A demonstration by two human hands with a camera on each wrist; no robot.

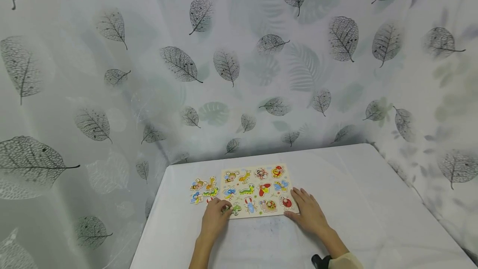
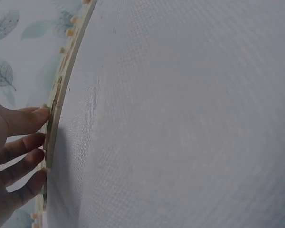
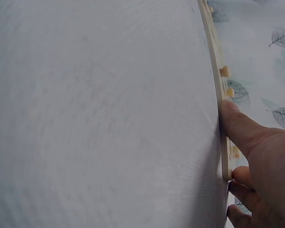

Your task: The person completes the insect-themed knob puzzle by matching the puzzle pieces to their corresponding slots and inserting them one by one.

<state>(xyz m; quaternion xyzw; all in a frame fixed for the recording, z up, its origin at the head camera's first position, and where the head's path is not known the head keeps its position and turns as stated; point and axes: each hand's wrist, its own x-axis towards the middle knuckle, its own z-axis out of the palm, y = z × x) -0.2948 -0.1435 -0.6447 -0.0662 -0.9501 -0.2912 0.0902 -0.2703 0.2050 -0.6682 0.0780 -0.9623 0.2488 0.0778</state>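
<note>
A wooden peg puzzle board (image 1: 261,216) with several colourful insect pictures lies flat on the table. My left hand (image 1: 215,218) is at the board's front left corner, thumb and fingers curled about a green insect puzzle piece (image 1: 237,208) and partly hiding it. In the left wrist view, the thumb and fingertips of the left hand (image 2: 12,142) meet the board's edge. My right hand (image 1: 309,214) rests against the right end of the board, fingers extended along the side. Its thumb (image 3: 240,124) touches the front edge in the right wrist view.
Several loose insect puzzle pieces (image 1: 198,184) lie together left of the board, some partly behind the left hand. A white cloth covers the table (image 1: 358,194). A leaf-print curtain (image 1: 239,94) hangs behind and along the sides. A black strap (image 1: 322,261) sits on the right wrist.
</note>
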